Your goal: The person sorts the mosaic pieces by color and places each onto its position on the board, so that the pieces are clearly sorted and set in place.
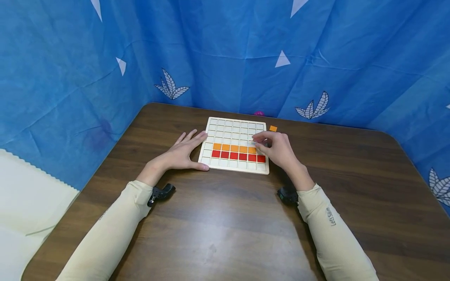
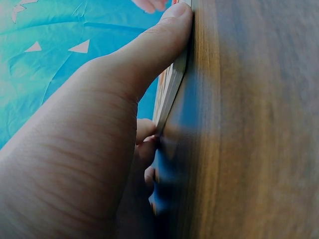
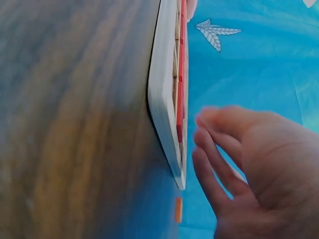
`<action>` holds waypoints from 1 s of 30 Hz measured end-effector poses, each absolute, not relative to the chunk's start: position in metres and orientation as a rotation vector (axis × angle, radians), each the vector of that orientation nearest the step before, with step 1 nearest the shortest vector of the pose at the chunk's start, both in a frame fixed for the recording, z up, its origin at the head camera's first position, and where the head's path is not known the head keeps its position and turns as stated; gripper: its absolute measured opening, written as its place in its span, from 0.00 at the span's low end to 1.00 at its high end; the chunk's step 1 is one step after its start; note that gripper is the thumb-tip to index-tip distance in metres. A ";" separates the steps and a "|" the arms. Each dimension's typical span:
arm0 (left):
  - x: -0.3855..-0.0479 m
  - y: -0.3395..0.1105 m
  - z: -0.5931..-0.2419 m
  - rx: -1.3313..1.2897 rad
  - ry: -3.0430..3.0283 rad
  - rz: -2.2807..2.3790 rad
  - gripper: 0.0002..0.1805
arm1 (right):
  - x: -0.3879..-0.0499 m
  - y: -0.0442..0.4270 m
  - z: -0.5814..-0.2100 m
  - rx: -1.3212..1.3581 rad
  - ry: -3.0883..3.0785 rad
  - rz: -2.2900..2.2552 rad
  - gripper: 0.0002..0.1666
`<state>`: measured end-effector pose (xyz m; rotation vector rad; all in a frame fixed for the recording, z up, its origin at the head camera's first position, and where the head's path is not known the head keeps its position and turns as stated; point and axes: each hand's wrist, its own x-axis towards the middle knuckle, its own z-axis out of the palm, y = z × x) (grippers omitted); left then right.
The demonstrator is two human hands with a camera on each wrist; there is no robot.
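Note:
A pale wooden grid board [image 1: 225, 162] lies on the table, also visible edge-on in the right wrist view. It carries a row of red tiles [image 1: 233, 155] with a row of orange tiles [image 1: 234, 148] behind it. My left hand [image 1: 180, 153] is spread at the board's left side, thumb touching the near left corner and fingers along the left edge. Over the right end of the orange row hovers my right hand [image 1: 277, 149], thumb and index finger apart. No tile shows between its fingers [image 3: 207, 117]. A loose orange tile [image 1: 273, 128] lies beyond the board's right edge.
The brown wooden table [image 1: 211, 230] extends around the board on all sides. A blue curtain [image 1: 225, 50] with white triangles and leaf prints hangs behind its far edge. Dark wrist devices [image 1: 288, 194] sit under both forearms near the sleeve cuffs.

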<state>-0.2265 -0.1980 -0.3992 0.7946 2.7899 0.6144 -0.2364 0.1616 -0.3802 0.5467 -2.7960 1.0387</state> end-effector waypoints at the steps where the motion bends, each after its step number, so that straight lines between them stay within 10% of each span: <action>1: -0.226 -0.198 -0.399 0.793 2.789 0.615 0.69 | -0.238 0.163 -0.380 0.530 -2.779 1.038 0.17; 30: -0.227 -0.199 -0.400 0.796 2.798 0.626 0.69 | -0.304 0.205 -0.392 0.284 -2.797 0.960 0.16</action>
